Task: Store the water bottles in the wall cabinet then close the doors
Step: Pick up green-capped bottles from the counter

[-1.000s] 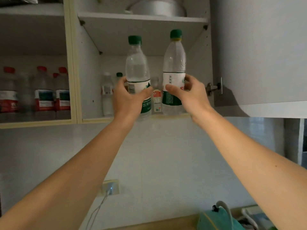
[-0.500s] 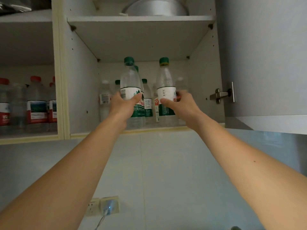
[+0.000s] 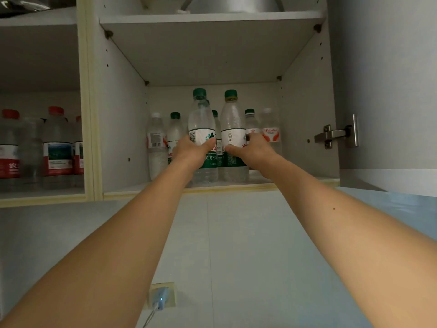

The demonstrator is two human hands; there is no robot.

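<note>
Both arms reach up into the open wall cabinet (image 3: 123,114). My left hand (image 3: 191,150) grips a clear green-capped water bottle (image 3: 201,121) round its label. My right hand (image 3: 255,150) grips a second green-capped bottle (image 3: 233,119) beside it. Both bottles stand upright, low over the bottom shelf (image 3: 236,185), with their bases near the front edge. Behind them stand several more bottles (image 3: 156,143) along the back wall. The cabinet's right door (image 3: 387,79) hangs open on its hinge (image 3: 335,134).
The left compartment holds several red-capped, red-labelled bottles (image 3: 56,147). A metal pot (image 3: 234,3) sits on the upper shelf. Below the cabinet is a pale tiled wall with a socket and plugged-in cable (image 3: 162,298).
Both hands have carried their bottles deeper into the cabinet and lower, from in front of the opening to the bottom shelf. The view has tilted up and closer.
</note>
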